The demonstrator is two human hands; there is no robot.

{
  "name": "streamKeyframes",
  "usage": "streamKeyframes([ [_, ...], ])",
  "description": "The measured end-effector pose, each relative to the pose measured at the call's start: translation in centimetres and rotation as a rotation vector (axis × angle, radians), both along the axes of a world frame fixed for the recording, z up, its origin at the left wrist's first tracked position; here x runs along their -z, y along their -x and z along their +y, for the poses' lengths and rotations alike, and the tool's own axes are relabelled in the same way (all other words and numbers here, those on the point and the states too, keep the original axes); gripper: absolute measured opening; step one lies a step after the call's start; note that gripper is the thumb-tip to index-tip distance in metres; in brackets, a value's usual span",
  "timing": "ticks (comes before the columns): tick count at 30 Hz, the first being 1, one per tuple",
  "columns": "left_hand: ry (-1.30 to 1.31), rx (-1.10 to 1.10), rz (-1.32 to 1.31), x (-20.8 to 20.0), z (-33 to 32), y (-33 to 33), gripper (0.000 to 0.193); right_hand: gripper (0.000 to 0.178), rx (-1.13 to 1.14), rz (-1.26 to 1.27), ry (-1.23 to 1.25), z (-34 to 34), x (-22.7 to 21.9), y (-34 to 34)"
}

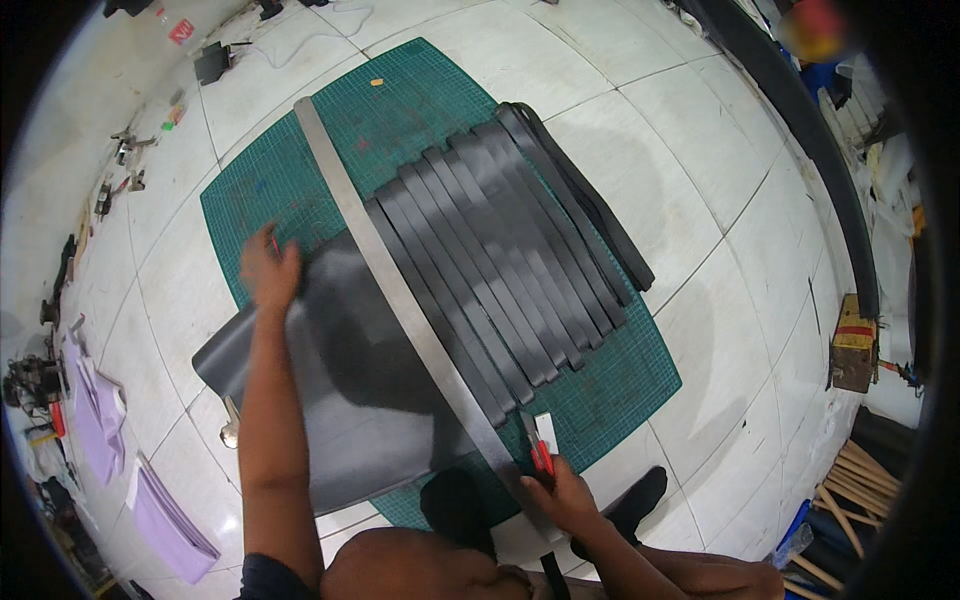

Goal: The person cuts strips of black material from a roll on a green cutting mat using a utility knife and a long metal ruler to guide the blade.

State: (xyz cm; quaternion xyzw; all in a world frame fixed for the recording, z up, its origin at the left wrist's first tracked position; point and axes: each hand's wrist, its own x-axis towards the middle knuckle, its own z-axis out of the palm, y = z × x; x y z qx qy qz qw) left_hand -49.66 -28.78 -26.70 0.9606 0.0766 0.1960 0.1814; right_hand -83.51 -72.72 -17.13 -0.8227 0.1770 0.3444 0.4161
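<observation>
A long metal straightedge (384, 265) lies slantwise over a dark grey sheet (360, 440) that looks like leather or vinyl, on a green cutting mat (625, 385). My right hand (566, 497) is closed around a red-handled utility knife (542, 458) beside the straightedge's near end, its tip by the ends of the cut strips. My left hand (270, 272) hovers near the sheet's far left edge, thumb and fingers apart and slightly blurred. A thin red streak shows between them; whether held or behind is unclear. Several long dark strips (500, 250) lie side by side right of the straightedge.
A small white rectangular piece (546, 432) lies past the knife. Folded lilac cloth (170, 525) rests on the tiled floor at left, near scattered tools. A long black roll (835, 180) curves along the right, its end by a small box (854, 345). My feet border the mat's near edge.
</observation>
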Motion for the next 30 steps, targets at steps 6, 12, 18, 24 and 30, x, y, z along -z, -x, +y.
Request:
streamKeyframes([
  [6, -0.182, -0.684, 0.454, -2.1, 15.3, 17.0, 0.061, 0.05, -0.093, -0.135, 0.082, 2.0, 1.8, -1.9],
  [12, 0.51, -0.448, 0.512, -0.4, 16.6, 25.8, 0.035, 0.053, -0.272, -0.253, 0.161, 3.9, 3.7, -1.1],
  [18, 0.749, -0.453, 0.438, 0.7, 19.1, 28.5, 0.022, 0.048, -0.295, -0.325, 0.134, 5.0, 4.0, -1.1],
  [24, 0.808, -0.434, 0.401, 1.2, 18.8, 30.2, 0.018, 0.043, -0.262, -0.49, 0.136, 5.4, 4.8, -0.1],
  [30, 0.868, -0.392, 0.364, 0.6, 17.2, 29.9, 0.017, 0.05, -0.247, -0.578, 0.127, 5.4, 5.5, 1.4],
])
